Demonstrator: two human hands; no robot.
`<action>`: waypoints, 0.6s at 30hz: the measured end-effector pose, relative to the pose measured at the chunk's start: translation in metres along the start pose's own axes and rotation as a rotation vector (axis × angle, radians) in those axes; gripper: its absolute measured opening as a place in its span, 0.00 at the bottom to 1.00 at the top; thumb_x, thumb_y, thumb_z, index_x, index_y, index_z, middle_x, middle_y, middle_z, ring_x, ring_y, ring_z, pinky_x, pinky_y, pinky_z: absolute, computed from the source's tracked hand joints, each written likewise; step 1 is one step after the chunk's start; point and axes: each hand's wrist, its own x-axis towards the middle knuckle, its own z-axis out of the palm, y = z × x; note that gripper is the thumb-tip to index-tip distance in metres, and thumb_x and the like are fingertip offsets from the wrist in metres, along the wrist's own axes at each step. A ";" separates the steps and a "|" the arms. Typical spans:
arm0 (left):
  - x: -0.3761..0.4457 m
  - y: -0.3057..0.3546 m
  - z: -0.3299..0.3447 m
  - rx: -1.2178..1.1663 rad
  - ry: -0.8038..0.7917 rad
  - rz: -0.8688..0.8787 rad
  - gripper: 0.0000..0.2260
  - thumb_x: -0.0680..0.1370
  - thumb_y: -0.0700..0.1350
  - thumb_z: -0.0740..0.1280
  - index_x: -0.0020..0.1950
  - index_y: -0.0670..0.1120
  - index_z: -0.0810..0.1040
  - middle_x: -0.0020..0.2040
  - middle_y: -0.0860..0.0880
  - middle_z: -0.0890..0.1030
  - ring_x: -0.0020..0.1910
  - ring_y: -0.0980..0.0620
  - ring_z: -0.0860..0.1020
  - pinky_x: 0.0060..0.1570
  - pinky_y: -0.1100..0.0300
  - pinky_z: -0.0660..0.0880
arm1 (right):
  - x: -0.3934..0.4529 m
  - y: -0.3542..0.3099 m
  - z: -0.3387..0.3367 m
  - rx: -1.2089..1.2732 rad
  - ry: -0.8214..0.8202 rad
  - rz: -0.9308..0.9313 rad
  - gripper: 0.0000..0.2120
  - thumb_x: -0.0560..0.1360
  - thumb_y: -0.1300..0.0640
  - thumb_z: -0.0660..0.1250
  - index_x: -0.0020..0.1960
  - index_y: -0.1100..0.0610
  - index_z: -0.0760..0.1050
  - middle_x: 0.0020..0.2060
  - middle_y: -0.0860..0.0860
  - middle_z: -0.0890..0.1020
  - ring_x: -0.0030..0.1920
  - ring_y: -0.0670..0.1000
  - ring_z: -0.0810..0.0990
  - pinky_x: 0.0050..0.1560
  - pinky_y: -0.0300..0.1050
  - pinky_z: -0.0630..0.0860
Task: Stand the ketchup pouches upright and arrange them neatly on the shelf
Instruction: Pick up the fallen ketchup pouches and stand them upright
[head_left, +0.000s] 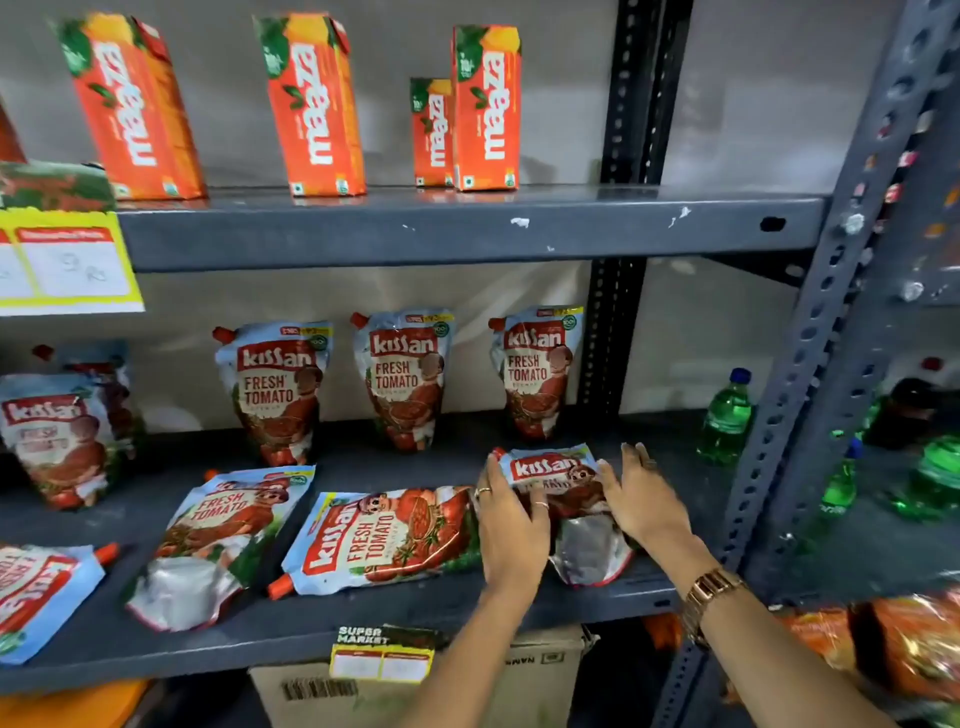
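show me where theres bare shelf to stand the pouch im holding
Bare shelf lies right of the rightmost standing pouch, before the green bottle. The front row is crowded with lying pouches left of both hands.

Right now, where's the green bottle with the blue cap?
Head view, right side: green bottle stands at the back of the middle shelf, right of the upright ketchup pouches, beside the rack post.

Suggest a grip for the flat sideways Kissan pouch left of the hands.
Probably take the sideways pouch by its two long edges, from the front. It lies flat, red spout pointing front-left, wide base toward the left hand; swing the base down to stand it.
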 end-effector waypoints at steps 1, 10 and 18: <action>0.004 0.000 0.003 -0.055 0.012 -0.081 0.29 0.78 0.47 0.61 0.75 0.41 0.53 0.74 0.42 0.64 0.73 0.45 0.62 0.70 0.55 0.62 | 0.002 0.001 0.001 0.052 -0.042 0.038 0.28 0.79 0.47 0.51 0.72 0.62 0.53 0.74 0.61 0.58 0.72 0.61 0.61 0.69 0.53 0.62; 0.029 -0.012 0.024 -0.445 -0.063 -0.588 0.23 0.73 0.43 0.68 0.66 0.38 0.68 0.63 0.39 0.75 0.61 0.40 0.74 0.60 0.52 0.71 | 0.016 -0.001 0.010 0.394 -0.286 0.247 0.18 0.79 0.53 0.57 0.64 0.63 0.67 0.62 0.59 0.74 0.62 0.58 0.73 0.50 0.43 0.67; 0.035 -0.021 0.028 -0.527 -0.121 -0.565 0.06 0.71 0.35 0.67 0.47 0.39 0.79 0.46 0.44 0.81 0.39 0.53 0.75 0.38 0.61 0.69 | 0.028 0.008 0.020 0.717 -0.175 0.440 0.05 0.69 0.68 0.66 0.45 0.65 0.73 0.33 0.57 0.77 0.32 0.52 0.75 0.31 0.41 0.70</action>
